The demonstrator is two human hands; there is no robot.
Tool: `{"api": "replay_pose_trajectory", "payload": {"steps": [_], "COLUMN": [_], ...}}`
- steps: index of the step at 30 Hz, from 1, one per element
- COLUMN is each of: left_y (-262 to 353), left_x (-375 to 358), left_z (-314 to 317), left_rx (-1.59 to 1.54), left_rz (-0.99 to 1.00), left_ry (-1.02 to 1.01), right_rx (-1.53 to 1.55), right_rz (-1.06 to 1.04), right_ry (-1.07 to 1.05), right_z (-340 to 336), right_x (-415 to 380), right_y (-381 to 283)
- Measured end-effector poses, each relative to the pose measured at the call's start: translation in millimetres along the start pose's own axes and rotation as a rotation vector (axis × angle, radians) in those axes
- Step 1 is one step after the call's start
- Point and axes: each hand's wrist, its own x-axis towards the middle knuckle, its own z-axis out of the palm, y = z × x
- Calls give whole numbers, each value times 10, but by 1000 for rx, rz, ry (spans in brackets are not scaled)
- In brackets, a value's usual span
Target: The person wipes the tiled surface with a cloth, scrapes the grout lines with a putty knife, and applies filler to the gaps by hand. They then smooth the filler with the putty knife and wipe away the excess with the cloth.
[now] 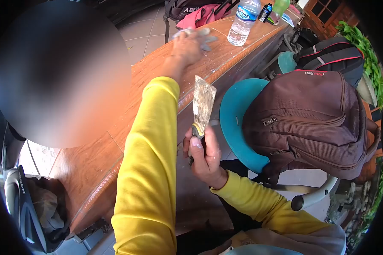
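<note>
My right hand [203,155] is closed around the dark handle of a putty knife [203,102]. Its blade points upward, crusted with whitish and brown residue. Stretched over the wood-look tiled ledge [153,91], my left hand [188,49] is closed on a pale grey glove [206,38], somewhat smeared by motion. The glove lies against the ledge's surface in this view. A water bottle [244,25] with a blue label stands to the right of that hand.
A brown backpack [306,119] rests on a teal chair [236,114] at right, with a black backpack [336,59] behind. Small bottles [265,12] stand at the ledge's far end. Beyond it are bags [198,17]; a motorcycle [27,208] is lower left. A blurred patch covers the upper left.
</note>
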Motion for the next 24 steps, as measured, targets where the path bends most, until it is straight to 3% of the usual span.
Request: {"api": "replay_pose_trajectory", "payload": {"steps": [3,7,9,13,18,20,21,24], "left_y": [279,416,307,-144,-56,-49,-86,-100], "left_x": [-250,-1246,-1654,-2347,-3472,-3860,-4062,-4493], "left_z": [-159,-505,-848,-1307,-1914,-2008,-2049,-2117], "left_rx": [-83,-167,-344,-163,-28,27,78,224], "left_rz": [211,600,482,102,-219,-356,-420,-515], "left_ry": [-124,36,90,55,83,122,138,219], "right_rx": [51,102,117,95,-2,-14,30,62], "right_rz": [-36,-132,-173,-133,-108,-64,183,190], "right_ry": [-25,-68,-85,-142,-226,-286,-381,-419], "right_z": [45,155,207,291,525,663,692,775], "right_x": [-59,-153,-217,-263,-371,-613,-782,-1324], "right_y": [-32,-107,-113,-88,70,127,45,240]}}
